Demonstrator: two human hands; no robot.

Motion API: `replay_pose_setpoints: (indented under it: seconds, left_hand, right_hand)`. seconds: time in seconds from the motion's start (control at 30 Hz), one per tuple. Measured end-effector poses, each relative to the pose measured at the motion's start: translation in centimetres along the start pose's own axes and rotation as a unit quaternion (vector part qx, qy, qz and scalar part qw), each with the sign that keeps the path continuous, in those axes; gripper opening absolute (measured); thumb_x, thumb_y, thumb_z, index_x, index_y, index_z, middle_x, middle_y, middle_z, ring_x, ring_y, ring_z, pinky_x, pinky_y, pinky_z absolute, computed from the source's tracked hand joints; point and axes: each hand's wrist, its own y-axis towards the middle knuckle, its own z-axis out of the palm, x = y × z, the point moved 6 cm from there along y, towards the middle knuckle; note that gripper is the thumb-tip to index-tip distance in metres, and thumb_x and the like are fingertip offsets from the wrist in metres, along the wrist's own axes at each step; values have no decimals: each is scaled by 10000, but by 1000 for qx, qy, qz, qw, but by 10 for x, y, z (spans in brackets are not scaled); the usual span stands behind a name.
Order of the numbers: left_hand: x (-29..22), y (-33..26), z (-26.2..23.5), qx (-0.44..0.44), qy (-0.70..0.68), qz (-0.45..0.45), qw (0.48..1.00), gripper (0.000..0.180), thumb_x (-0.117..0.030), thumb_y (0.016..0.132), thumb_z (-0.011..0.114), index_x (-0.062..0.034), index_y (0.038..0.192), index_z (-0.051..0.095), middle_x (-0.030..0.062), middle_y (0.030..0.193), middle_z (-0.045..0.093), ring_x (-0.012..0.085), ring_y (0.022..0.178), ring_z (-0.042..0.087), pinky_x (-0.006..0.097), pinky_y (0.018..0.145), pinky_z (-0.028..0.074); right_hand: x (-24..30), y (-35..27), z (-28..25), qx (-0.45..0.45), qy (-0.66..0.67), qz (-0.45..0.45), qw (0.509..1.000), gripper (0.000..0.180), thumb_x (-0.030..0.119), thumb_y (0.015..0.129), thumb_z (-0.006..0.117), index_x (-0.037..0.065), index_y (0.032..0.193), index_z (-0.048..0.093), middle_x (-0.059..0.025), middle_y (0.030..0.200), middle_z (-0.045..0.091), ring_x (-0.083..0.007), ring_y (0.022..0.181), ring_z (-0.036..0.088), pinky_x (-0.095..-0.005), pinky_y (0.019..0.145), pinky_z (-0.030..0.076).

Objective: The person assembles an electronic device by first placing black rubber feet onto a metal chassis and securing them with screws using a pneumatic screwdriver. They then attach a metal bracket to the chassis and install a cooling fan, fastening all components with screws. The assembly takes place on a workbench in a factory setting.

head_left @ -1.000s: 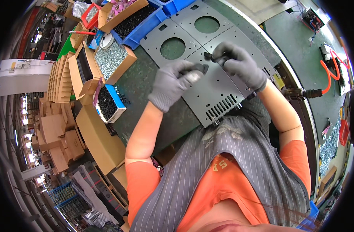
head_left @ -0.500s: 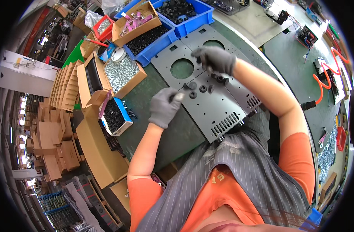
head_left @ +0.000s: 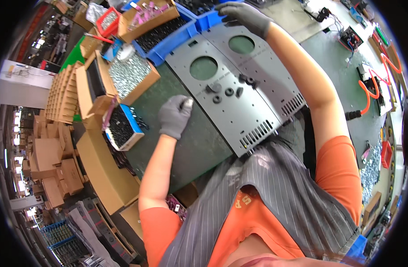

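Note:
Two grey perforated metal panels lie side by side: the left panel (head_left: 233, 122) and the right panel (head_left: 275, 71), each with a round cutout and a row of slots. Several loose black round parts (head_left: 229, 92) rest around their shared edge. My right hand (head_left: 246, 18), in a grey glove, is stretched out past the far end of the panels, at the far blue bin (head_left: 209, 21) of black parts. Its fingers are extended. My left hand (head_left: 175, 116), also gloved, is closed beside the left panel's edge, above the green mat (head_left: 168, 155). What it holds, if anything, is hidden.
Left of the panels stand another blue bin (head_left: 159, 57), a carton of silver screws (head_left: 131, 75) and a small box of black screws (head_left: 126, 127). A carton of purple parts (head_left: 146, 18) sits at the back. An orange coiled hose (head_left: 366, 91) hangs on the right.
My right hand has moved from above the panels to the far bin, its fingers straightening. My left hand remains closed beside the left panel. The whole view has shifted slightly.

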Motion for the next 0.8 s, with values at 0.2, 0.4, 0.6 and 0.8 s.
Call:
replay_pose_setpoints:
  seconds: [0.2, 0.4, 0.6, 0.8]
  left_hand:
    - [-7, 5, 2, 3, -72, -41, 997, 167, -234, 826, 670, -99, 925, 663, 83, 834, 616, 204, 642, 597, 307, 620, 492]
    - [-83, 8, 3, -6, 125, 173, 977, 309, -218, 774, 673, -133, 1070, 644, 51, 1019, 614, 240, 989, 552, 377, 895, 426]
    - [-150, 0, 59, 139, 188, 247, 940, 542, -351, 806, 575, -149, 1301, 482, 93, 1305, 491, 298, 1217, 428, 473, 1040, 265]
    - [-167, -16, 67, 148, 128, 261, 945, 487, -367, 820, 550, -120, 1239, 542, 108, 1251, 540, 307, 1161, 483, 459, 1001, 325]
  right_hand:
    - [-28, -153, 17, 23, -305, -20, 952, 263, 260, 834, 596, 61, 995, 657, -84, 930, 658, -229, 893, 614, -325, 806, 480]
    - [-21, -219, 32, -56, -377, -83, 921, 178, 222, 771, 639, 90, 887, 666, -100, 948, 628, -297, 953, 579, -390, 839, 462]
    - [-3, -202, 35, -73, -378, -157, 910, 228, 208, 822, 599, 104, 1018, 650, -93, 1008, 626, -299, 994, 565, -389, 858, 461]
    - [-28, -171, 44, -40, -476, -173, 861, 286, 252, 876, 522, 123, 1099, 646, -94, 1168, 579, -299, 1168, 473, -443, 977, 376]
